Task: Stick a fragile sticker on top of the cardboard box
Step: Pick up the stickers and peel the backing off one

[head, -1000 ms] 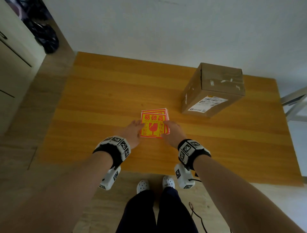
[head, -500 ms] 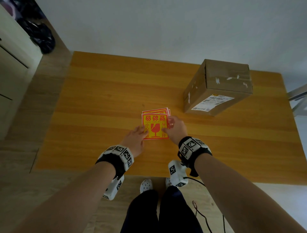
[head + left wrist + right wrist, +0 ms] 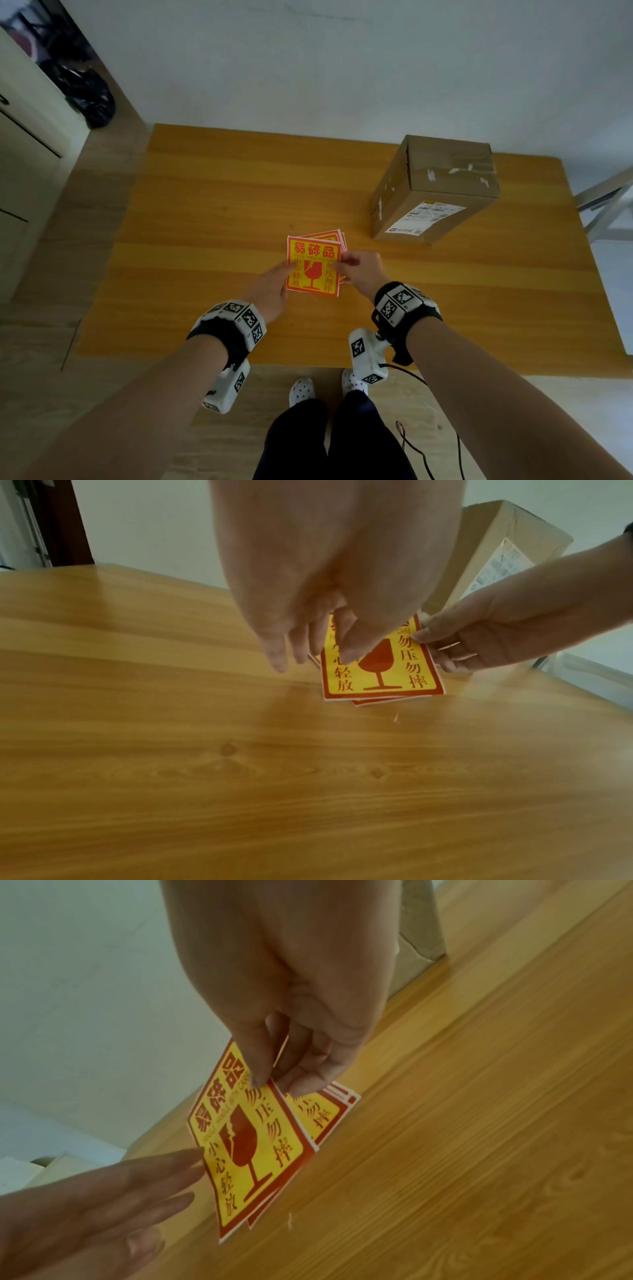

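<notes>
A red and yellow fragile sticker [image 3: 313, 265] is lifted off a small stack of the same stickers [image 3: 334, 236] at the middle of the wooden table [image 3: 205, 219]. My right hand [image 3: 356, 270] pinches the top sticker's [image 3: 250, 1139] right edge between thumb and fingers. My left hand [image 3: 274, 291] has straight fingers touching the sticker's [image 3: 380, 664] left edge. The brown cardboard box [image 3: 435, 185], taped shut with a shipping label on its near side, stands at the far right of the table, apart from both hands.
A pale cabinet [image 3: 30, 137] stands left of the table with a dark bag [image 3: 89, 96] on the floor behind it. A metal frame [image 3: 606, 202] shows past the table's right edge. A white wall [image 3: 342, 61] lies beyond the table.
The top sticker has come up from the stack, pinched by my right hand. My left hand has slid back to the sticker's left edge.
</notes>
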`<state>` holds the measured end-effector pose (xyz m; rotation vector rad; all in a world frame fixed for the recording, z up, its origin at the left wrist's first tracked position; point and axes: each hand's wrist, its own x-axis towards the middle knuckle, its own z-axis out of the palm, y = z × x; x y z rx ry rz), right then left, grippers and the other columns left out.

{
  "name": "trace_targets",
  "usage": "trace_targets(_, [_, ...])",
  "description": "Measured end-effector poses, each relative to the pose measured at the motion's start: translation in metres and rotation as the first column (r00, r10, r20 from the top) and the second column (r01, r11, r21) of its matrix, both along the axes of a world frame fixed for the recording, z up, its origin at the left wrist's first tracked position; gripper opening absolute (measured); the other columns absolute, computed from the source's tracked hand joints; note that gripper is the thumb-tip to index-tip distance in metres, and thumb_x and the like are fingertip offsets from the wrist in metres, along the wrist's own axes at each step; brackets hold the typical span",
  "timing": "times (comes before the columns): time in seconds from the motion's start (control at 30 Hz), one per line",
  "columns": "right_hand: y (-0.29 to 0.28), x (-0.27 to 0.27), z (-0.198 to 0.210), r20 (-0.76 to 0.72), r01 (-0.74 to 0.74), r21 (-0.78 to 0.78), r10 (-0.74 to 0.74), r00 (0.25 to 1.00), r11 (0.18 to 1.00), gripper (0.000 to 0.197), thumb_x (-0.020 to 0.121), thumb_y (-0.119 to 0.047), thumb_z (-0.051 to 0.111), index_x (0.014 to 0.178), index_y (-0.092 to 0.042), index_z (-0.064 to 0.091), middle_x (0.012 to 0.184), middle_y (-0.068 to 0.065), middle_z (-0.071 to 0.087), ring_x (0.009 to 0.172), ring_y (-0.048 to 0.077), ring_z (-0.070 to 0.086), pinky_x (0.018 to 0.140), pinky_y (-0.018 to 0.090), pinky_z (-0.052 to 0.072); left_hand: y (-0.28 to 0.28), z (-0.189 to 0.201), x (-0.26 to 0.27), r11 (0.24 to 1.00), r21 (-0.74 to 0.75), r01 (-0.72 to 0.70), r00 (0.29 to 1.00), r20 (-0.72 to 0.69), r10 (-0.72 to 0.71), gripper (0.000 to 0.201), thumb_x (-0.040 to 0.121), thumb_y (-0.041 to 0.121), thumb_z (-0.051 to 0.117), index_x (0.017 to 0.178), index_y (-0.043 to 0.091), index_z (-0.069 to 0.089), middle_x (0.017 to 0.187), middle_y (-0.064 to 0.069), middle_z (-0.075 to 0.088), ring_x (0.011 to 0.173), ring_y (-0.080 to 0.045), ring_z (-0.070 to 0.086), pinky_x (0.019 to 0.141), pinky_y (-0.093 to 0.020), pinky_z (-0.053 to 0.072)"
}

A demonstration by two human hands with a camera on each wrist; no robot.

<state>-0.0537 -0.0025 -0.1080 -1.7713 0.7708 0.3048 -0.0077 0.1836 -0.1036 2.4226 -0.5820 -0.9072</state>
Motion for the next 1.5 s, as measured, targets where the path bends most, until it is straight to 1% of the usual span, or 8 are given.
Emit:
trace_targets(0.17, [-0.007,-0.002,0.026,0.039,-0.024,0.025,0.023,0.999,0.999,0.020,0.087,-0.004,0.060,0.106,0.000,0.061,0.109,0.018,0.067,0.098,0.029,0.066,0.085,0.038,0.056,-0.001,0.030,0.006,0.994,-0.071,-0.087,0.995,0.041,0.090,0.053,0.094,0.010,0.043,0.142,0.029,0.030,0.120,-0.003,0.063,0.086,-0.021,0.065,0.068,-0.027,0.050])
trace_targets(0.3, [-0.012,-0.002,0.050,0.078,-0.022,0.014,0.021,0.997,1.000,0.020,0.087,-0.005,0.059,0.107,0.000,0.061,0.110,0.017,0.067,0.097,0.026,0.065,0.086,0.037,0.055,-0.006,0.054,0.012,0.981,-0.116,-0.158,0.987,0.000,0.159,0.042,0.093,0.016,0.049,0.135,0.020,0.045,0.124,-0.007,0.063,0.110,-0.023,0.061,0.092,-0.034,0.049])
trace_targets(0.53, [-0.016,-0.009,0.087,0.182,-0.016,-0.029,0.021,0.983,0.999,0.012,0.089,-0.004,0.056,0.101,-0.005,0.060,0.106,0.015,0.066,0.093,0.022,0.063,0.080,0.032,0.055,-0.011,0.084,0.024,0.907,-0.254,-0.337,0.938,-0.172,0.300,0.023,0.089,0.014,0.057,0.109,0.001,0.061,0.096,-0.010,0.069,0.072,-0.014,0.063,0.070,-0.022,0.051])
trace_targets(0.7, [-0.016,-0.011,0.098,0.179,0.016,-0.108,0.003,0.984,0.994,0.033,0.086,-0.011,0.063,0.117,-0.004,0.057,0.113,0.013,0.066,0.103,0.025,0.063,0.088,0.039,0.054,-0.013,0.099,0.028,0.889,-0.265,-0.374,0.922,-0.207,0.326,0.010,0.089,0.013,0.057,0.095,0.006,0.062,0.082,-0.004,0.067,0.063,-0.011,0.064,0.068,-0.023,0.054])
trace_targets(0.8, [-0.014,-0.014,0.104,0.227,0.069,-0.212,-0.019,0.974,0.975,0.049,0.083,-0.014,0.068,0.128,-0.007,0.050,0.118,0.005,0.061,0.102,0.018,0.058,0.084,0.030,0.050,-0.016,0.108,0.027,0.860,-0.294,-0.417,0.904,-0.237,0.357,0.005,0.090,0.008,0.056,0.087,0.007,0.059,0.080,-0.008,0.066,0.042,0.001,0.063,0.049,-0.011,0.052])
trace_targets(0.93, [-0.008,-0.015,0.115,0.322,0.024,-0.284,0.072,0.944,0.958,0.035,0.085,-0.012,0.064,0.120,-0.009,0.059,0.116,0.005,0.065,0.100,0.014,0.059,0.082,0.024,0.047,-0.026,0.116,0.024,0.819,-0.305,-0.487,0.866,-0.293,0.405,0.015,0.088,0.006,0.058,0.075,0.012,0.055,0.086,-0.015,0.066,0.055,-0.012,0.066,0.055,-0.021,0.056])
trace_targets(1.23, [-0.010,-0.004,0.128,0.367,-0.122,-0.152,0.170,0.915,0.981,0.038,0.089,-0.026,0.060,0.125,-0.012,0.059,0.128,0.006,0.062,0.117,0.018,0.057,0.095,0.029,0.046,-0.067,0.139,0.013,0.690,-0.438,-0.576,0.815,-0.370,0.446,0.004,0.086,0.004,0.061,0.082,0.003,0.060,0.073,-0.013,0.065,0.040,-0.004,0.065,0.047,-0.017,0.057])
trace_targets(1.5, [-0.033,0.000,0.133,0.401,-0.090,-0.064,0.108,0.909,0.994,0.027,0.091,-0.012,0.056,0.116,-0.007,0.066,0.100,0.007,0.067,0.089,0.013,0.054,0.083,0.026,0.043,-0.098,0.146,0.018,0.672,-0.487,-0.557,0.830,-0.341,0.441,0.020,0.087,0.006,0.061,0.103,-0.005,0.059,0.076,-0.012,0.066,0.046,-0.003,0.067,0.052,-0.013,0.056])
